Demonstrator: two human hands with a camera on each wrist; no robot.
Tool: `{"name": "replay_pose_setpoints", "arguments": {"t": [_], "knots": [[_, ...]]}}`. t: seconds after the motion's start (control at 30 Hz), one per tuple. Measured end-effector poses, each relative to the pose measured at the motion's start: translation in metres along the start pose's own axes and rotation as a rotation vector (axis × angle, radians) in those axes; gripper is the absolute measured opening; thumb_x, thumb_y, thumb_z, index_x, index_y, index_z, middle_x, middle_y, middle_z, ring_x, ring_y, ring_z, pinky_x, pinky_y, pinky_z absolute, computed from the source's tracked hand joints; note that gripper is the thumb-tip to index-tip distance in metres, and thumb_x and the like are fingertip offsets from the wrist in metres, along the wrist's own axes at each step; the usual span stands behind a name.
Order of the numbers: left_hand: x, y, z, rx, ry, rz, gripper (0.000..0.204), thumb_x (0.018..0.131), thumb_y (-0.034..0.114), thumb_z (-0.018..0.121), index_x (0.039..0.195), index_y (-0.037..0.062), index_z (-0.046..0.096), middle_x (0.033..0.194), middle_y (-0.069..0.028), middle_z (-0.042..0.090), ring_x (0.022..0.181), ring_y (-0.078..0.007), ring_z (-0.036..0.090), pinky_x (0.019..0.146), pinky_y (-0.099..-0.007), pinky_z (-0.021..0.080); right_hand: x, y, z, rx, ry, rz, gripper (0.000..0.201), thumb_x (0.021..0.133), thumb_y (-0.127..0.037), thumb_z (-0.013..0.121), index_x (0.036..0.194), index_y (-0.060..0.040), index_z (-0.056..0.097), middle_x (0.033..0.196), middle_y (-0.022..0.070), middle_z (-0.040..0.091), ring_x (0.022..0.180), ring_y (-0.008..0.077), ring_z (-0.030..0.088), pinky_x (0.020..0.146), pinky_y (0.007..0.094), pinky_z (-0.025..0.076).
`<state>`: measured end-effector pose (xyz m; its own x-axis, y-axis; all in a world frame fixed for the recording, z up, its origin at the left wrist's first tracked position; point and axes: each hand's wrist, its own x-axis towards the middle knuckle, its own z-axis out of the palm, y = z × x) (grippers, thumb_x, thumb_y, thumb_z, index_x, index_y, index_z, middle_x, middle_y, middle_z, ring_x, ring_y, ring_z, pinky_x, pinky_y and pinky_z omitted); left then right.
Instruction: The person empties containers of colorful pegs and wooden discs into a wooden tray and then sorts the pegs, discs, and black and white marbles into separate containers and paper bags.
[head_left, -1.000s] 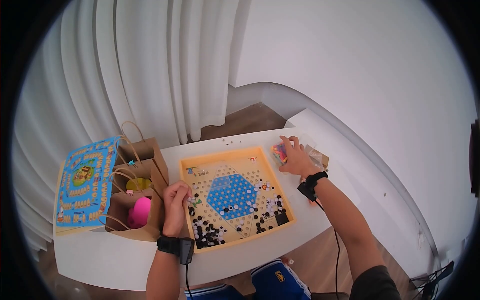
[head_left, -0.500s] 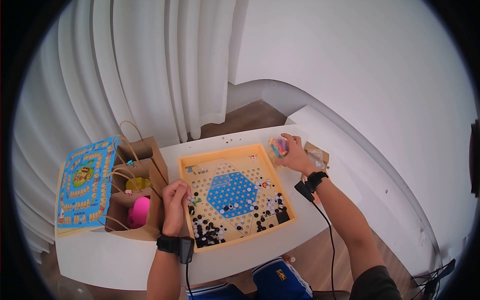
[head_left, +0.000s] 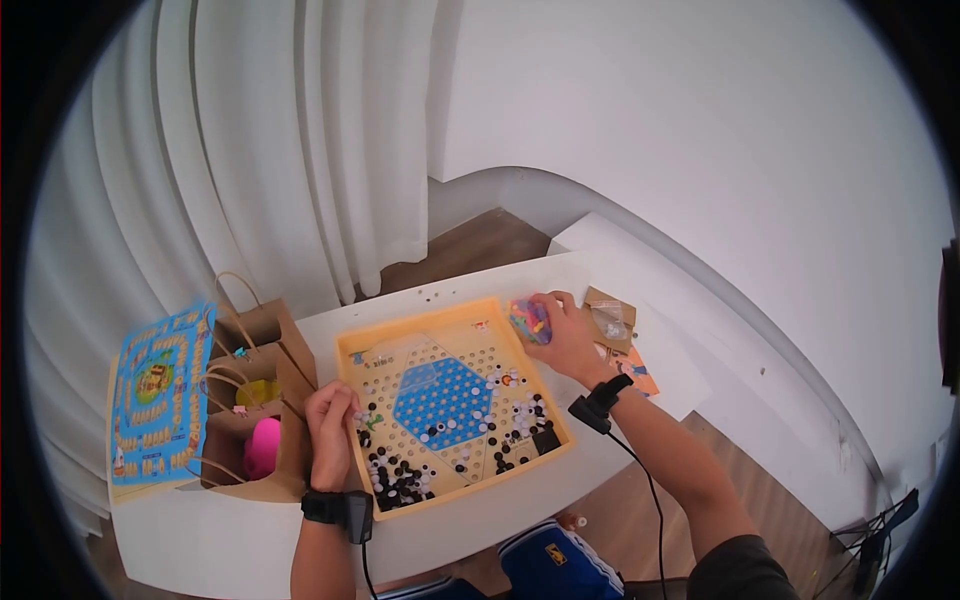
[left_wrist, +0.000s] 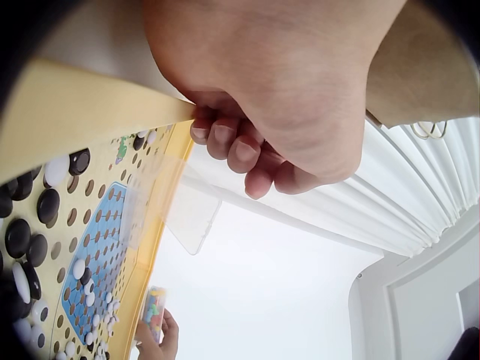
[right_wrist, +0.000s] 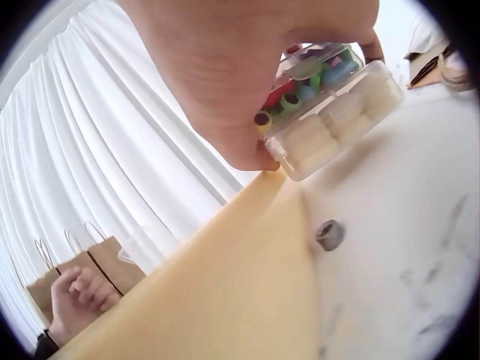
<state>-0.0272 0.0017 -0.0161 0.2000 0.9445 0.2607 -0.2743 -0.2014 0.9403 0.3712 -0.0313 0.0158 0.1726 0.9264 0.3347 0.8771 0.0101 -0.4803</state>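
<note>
My right hand (head_left: 565, 340) grips a small clear plastic box (right_wrist: 337, 124) by its sides. Colourful small pieces (right_wrist: 291, 101) fill one part of the box; pale pieces show through the other part. The box is just beyond the right rim of a yellow wooden game tray (head_left: 420, 505). At the left rim my left hand (head_left: 330, 410) stays beside the tray, its fingers (left_wrist: 244, 154) loosely curled and nothing seen in them. Inside the tray are a blue hexagon board (head_left: 440, 400) and many black and white round pieces (head_left: 400, 480).
Left of the tray, brown paper bags (head_left: 290, 365) hold a yellow thing and a pink thing (head_left: 263, 447). A blue printed game sheet (head_left: 165, 390) leans against them. A cardboard piece (head_left: 610, 310) with clear plastic lies at the right. A small grey piece (right_wrist: 329, 235) lies beside the tray.
My right hand has drawn the box left from the far right of the table to beside the tray's rim, uncovering the cardboard. The left hand stays at the left rim. The view has shifted slightly.
</note>
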Motion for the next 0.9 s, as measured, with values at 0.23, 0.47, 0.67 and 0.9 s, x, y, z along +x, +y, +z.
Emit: {"name": "replay_pose_setpoints", "arguments": {"t": [0.23, 0.47, 0.67, 0.9], "knots": [[0.0, 0.002, 0.001, -0.013, 0.0, -0.006, 0.034, 0.103, 0.02, 0.056, 0.072, 0.0073, 0.052, 0.072, 0.0043, 0.047, 0.067, -0.0048, 0.038, 0.063, -0.0236, 0.026, -0.009, 0.007, -0.011, -0.024, -0.014, -0.069, 0.085, 0.077, -0.036, 0.085, 0.147, -0.008, 0.045, 0.147, 0.0218, 0.039, 0.127, 0.0453, 0.054, 0.109, 0.0495, 0.047], [0.0, -0.002, -0.002, -0.054, -0.008, -0.002, 0.028, 0.1, 0.014, 0.058, 0.073, 0.0053, 0.054, 0.074, 0.0024, 0.051, 0.071, -0.0056, 0.044, 0.066, -0.0224, 0.031, -0.001, 0.003, -0.026, -0.004, -0.229, 0.015, 0.104, 0.075, -0.043, 0.085, 0.158, -0.0077, 0.034, 0.14, 0.0268, 0.049, 0.125, 0.0448, 0.059, 0.11, 0.0452, 0.048], [-0.001, 0.001, 0.0, -0.005, 0.005, 0.006, 0.03, 0.099, 0.016, 0.057, 0.071, 0.0069, 0.054, 0.071, 0.0036, 0.049, 0.068, -0.0055, 0.039, 0.063, -0.0238, 0.028, 0.015, 0.009, -0.036, 0.178, -0.363, 0.117, 0.098, 0.088, -0.054, 0.074, 0.162, -0.0087, 0.029, 0.151, 0.0291, 0.05, 0.137, 0.042, 0.053, 0.115, 0.0425, 0.042], [-0.002, 0.002, 0.001, -0.003, 0.002, -0.016, 0.032, 0.099, 0.018, 0.057, 0.069, 0.0078, 0.054, 0.07, 0.004, 0.046, 0.067, -0.006, 0.036, 0.063, -0.0246, 0.026, 0.017, -0.002, -0.036, 0.309, -0.356, 0.214, 0.089, 0.094, -0.05, 0.069, 0.162, -0.0104, 0.028, 0.151, 0.0289, 0.052, 0.14, 0.0401, 0.052, 0.117, 0.0438, 0.039]]}}
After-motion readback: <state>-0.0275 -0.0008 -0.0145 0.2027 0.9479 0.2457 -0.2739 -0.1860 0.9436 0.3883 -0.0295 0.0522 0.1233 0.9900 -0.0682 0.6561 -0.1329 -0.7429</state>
